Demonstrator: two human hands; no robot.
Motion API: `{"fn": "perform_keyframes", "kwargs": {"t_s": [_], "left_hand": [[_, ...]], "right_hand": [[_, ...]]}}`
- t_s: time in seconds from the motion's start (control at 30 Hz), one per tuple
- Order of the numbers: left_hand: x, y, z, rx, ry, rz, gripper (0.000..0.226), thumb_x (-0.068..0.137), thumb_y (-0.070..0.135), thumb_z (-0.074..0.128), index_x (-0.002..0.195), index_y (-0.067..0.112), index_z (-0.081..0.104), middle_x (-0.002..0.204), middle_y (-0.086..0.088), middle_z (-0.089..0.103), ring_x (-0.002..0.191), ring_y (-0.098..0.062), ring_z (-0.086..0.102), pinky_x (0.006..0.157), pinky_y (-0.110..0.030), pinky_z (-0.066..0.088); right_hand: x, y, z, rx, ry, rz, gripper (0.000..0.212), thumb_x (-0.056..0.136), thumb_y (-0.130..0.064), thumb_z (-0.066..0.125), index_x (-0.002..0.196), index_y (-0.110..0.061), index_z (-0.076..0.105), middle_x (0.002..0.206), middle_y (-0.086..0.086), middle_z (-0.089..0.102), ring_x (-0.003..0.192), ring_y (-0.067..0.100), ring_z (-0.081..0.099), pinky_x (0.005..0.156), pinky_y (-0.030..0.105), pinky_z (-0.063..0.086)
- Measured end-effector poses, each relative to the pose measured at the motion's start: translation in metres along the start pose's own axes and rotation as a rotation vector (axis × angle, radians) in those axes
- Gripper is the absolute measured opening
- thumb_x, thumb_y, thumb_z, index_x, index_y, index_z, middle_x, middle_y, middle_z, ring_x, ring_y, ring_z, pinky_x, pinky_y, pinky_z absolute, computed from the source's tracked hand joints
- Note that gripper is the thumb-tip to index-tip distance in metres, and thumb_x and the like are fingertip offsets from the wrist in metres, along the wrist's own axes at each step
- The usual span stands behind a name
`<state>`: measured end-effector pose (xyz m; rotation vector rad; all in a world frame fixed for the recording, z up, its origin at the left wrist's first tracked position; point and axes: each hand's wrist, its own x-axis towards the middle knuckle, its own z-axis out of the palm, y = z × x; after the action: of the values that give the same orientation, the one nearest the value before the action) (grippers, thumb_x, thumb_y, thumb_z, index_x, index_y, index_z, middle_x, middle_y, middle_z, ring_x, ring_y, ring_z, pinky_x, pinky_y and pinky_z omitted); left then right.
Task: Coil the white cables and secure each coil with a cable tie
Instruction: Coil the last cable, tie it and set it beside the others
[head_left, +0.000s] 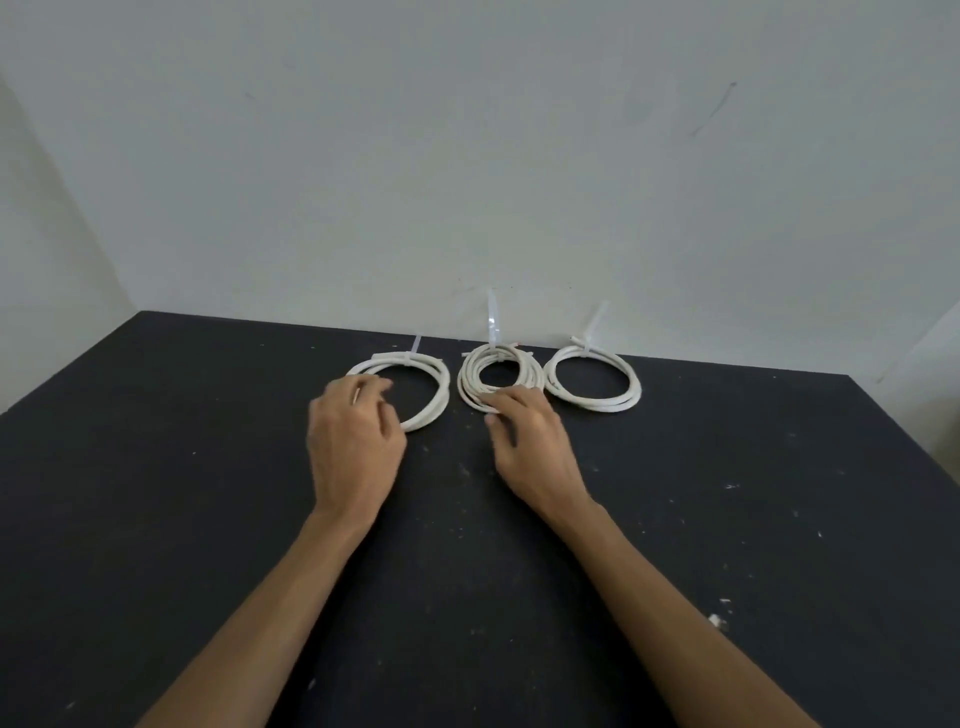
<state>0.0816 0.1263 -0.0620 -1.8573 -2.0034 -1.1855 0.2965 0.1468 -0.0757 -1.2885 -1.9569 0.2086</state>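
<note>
A black, matte table top (156, 467), flecked with small pale specks and scuffs, runs back to a pale wall. Along its far edge three coils of white cable lie flat in a row: a wide left coil (439, 395), a tighter, thicker middle coil (470, 376) just beside it, and a wide right coil (631, 387). A small white scrap (717, 619) lies near the right side.

table (156, 467): black, flecked with pale specks | wall (467, 156): plain white, faint marks
</note>
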Motion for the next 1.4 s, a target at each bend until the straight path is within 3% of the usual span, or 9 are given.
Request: {"fn": "perform_keyframes", "kwargs": {"t_s": [0.13, 0.3, 0.47, 0.63, 0.7, 0.87, 1.0, 1.2, 1.4], "left_hand": [[-0.003, -0.061, -0.019, 0.253, -0.254, -0.185, 0.058, 0.109, 0.033, 0.049, 0.157, 0.001, 0.045, 0.165, -0.017, 0.043, 0.157, -0.029, 0.035, 0.123, -0.052, 0.032], [-0.009, -0.092, -0.017, 0.324, -0.518, -0.230, 0.073, 0.112, 0.051, 0.024, 0.169, 0.007, 0.016, 0.179, -0.010, 0.008, 0.166, -0.021, 0.003, 0.133, -0.050, 0.006], [-0.006, -0.086, -0.015, 0.312, -0.514, -0.231, 0.070, 0.113, 0.048, 0.024, 0.169, 0.007, 0.017, 0.178, -0.012, 0.008, 0.166, -0.023, 0.002, 0.132, -0.053, 0.004], [-0.007, -0.071, -0.007, 0.174, -0.482, -0.153, 0.061, 0.114, 0.041, 0.031, 0.166, 0.009, 0.030, 0.176, -0.009, 0.022, 0.165, -0.021, 0.013, 0.134, -0.049, 0.010], [-0.009, -0.052, 0.004, 0.109, -0.487, -0.102, 0.060, 0.115, 0.040, 0.032, 0.167, 0.010, 0.029, 0.176, -0.006, 0.023, 0.164, -0.018, 0.014, 0.134, -0.045, 0.011], [-0.018, 0.019, 0.041, -0.045, -0.426, 0.026, 0.062, 0.115, 0.037, 0.034, 0.169, 0.011, 0.020, 0.177, -0.005, 0.019, 0.164, -0.016, 0.011, 0.134, -0.042, 0.013], [-0.022, 0.064, 0.066, -0.148, -0.440, 0.002, 0.069, 0.114, 0.041, 0.033, 0.171, 0.014, 0.006, 0.179, -0.012, 0.007, 0.165, -0.024, 0.004, 0.134, -0.044, 0.014], [-0.009, 0.070, 0.088, -0.055, -0.498, -0.025, 0.066, 0.110, 0.058, 0.033, 0.169, 0.036, 0.014, 0.174, -0.026, 0.012, 0.164, -0.035, 0.007, 0.131, -0.048, 0.010], [-0.002, 0.069, 0.099, 0.027, -0.493, -0.001, 0.059, 0.111, 0.057, 0.029, 0.164, 0.031, 0.034, 0.173, -0.025, 0.020, 0.164, -0.034, 0.010, 0.130, -0.049, 0.012]], "right_hand": [[0.014, -0.037, 0.032, -0.054, -0.167, -0.053, 0.046, 0.105, -0.038, 0.064, 0.150, -0.025, 0.060, 0.140, -0.011, 0.056, 0.114, 0.011, 0.062, 0.087, 0.035, 0.056], [0.027, -0.058, 0.060, -0.296, -0.245, -0.155, 0.037, 0.105, -0.044, 0.063, 0.138, -0.028, 0.068, 0.141, -0.007, 0.057, 0.112, 0.020, 0.065, 0.072, 0.039, 0.056], [0.044, -0.063, 0.067, -0.210, -0.177, -0.150, 0.009, 0.098, -0.011, 0.065, 0.090, -0.012, 0.070, 0.091, 0.003, 0.063, 0.074, 0.034, 0.066, 0.059, 0.040, 0.045], [0.062, -0.080, 0.014, 0.432, 0.103, 0.307, 0.011, 0.104, -0.014, 0.067, 0.099, -0.012, 0.077, 0.079, 0.007, 0.073, 0.064, 0.017, 0.076, 0.060, 0.018, 0.052], [0.060, -0.073, -0.018, 0.506, 0.189, 0.315, 0.010, 0.104, -0.013, 0.068, 0.101, -0.009, 0.077, 0.082, 0.011, 0.074, 0.065, 0.015, 0.077, 0.059, 0.019, 0.055], [0.027, -0.010, -0.083, 0.059, 0.257, 0.024, 0.010, 0.098, -0.003, 0.073, 0.098, -0.010, 0.080, 0.094, -0.002, 0.071, 0.072, 0.012, 0.070, 0.068, 0.022, 0.054], [0.002, 0.048, -0.104, -0.247, 0.206, -0.006, 0.022, 0.089, 0.013, 0.070, 0.095, -0.006, 0.080, 0.096, 0.002, 0.071, 0.080, 0.012, 0.066, 0.074, 0.027, 0.053], [-0.008, 0.081, -0.093, -0.276, 0.121, 0.030, 0.033, 0.086, 0.021, 0.059, 0.096, -0.003, 0.079, 0.100, 0.003, 0.069, 0.081, 0.011, 0.064, 0.077, 0.036, 0.056], [-0.030, 0.083, -0.094, -0.252, 0.314, -0.053, 0.030, 0.089, 0.023, 0.061, 0.102, 0.000, 0.077, 0.111, 0.009, 0.069, 0.088, 0.018, 0.069, 0.089, 0.016, 0.052]]}}
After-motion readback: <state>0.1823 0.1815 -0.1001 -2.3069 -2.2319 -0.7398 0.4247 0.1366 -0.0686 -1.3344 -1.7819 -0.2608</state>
